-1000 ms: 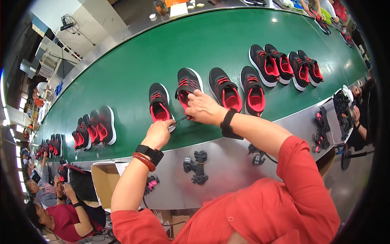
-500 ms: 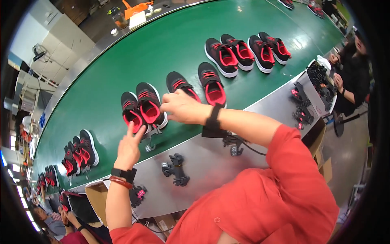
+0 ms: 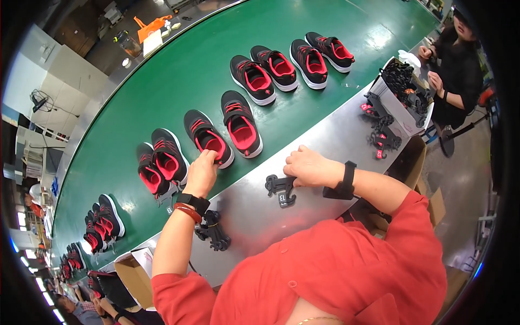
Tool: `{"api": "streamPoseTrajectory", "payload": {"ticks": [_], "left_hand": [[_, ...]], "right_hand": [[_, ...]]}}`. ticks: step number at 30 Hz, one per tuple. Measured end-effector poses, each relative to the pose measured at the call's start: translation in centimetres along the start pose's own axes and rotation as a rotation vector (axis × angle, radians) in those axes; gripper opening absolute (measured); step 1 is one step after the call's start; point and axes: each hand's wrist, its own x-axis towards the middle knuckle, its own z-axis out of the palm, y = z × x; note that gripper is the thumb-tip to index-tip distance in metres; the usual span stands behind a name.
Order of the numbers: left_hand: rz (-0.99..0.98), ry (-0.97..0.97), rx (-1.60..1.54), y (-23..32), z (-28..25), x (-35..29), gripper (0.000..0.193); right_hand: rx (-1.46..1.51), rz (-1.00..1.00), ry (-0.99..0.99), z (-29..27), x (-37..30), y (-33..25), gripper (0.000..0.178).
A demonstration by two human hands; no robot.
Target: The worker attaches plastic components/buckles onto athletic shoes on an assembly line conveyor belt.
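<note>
My left hand [image 3: 201, 172] is closed at the heel of a black sneaker [image 3: 205, 131] with red lining and laces and a white sole; its fingertips are partly hidden. That sneaker's mate [image 3: 241, 122] lies just to the right, toe pointing away. My right hand [image 3: 315, 167] has its fingers curled onto a small cluster of black plastic shoe hangers [image 3: 280, 189] with a pale tag, on the metal ledge. Left of my left hand sits another pair of sneakers [image 3: 168, 157], with a grey hook at its heels.
Two more pairs of sneakers [image 3: 257, 81] stand farther right on the green belt [image 3: 135, 103]. More hangers lie on the metal ledge [image 3: 254, 216], some beneath my left wrist [image 3: 214, 230]. A box of hangers [image 3: 398, 92] stands at right near a person in black [image 3: 455, 81].
The belt's shoes have shifted left and slightly down in view. My left hand has moved from the hooked pair to the loose sneaker; my right hand has left it for the hangers.
</note>
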Motion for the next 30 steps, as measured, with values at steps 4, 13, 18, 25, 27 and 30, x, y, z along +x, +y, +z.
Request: {"api": "streamPoseTrajectory", "payload": {"ticks": [4,13,18,25,27,30], "left_hand": [[0.086,0.077,0.004,0.9,0.1,0.6,0.017],[0.159,0.055,0.100,0.8,1.2,-0.4,0.014],[0.172,0.074,0.097,0.4,1.7,-0.6,0.011],[0.160,0.046,0.137,-0.3,1.5,-0.7,0.008],[0.188,0.017,0.152,-0.1,1.3,-0.5,0.009],[0.127,-0.024,0.123,-0.4,0.6,-0.2,0.016]], "right_hand": [[0.093,0.023,-0.038,0.8,0.3,1.2,0.020],[0.926,0.198,0.012,-2.4,3.3,-1.1,0.020],[1.130,0.241,0.138,-1.4,5.5,-3.4,0.036],[1.222,0.237,0.138,0.8,7.4,-4.4,0.038],[1.236,0.225,0.065,0.7,7.8,-4.5,0.038],[1.403,0.158,-0.032,0.6,8.5,-3.4,0.036]]}}
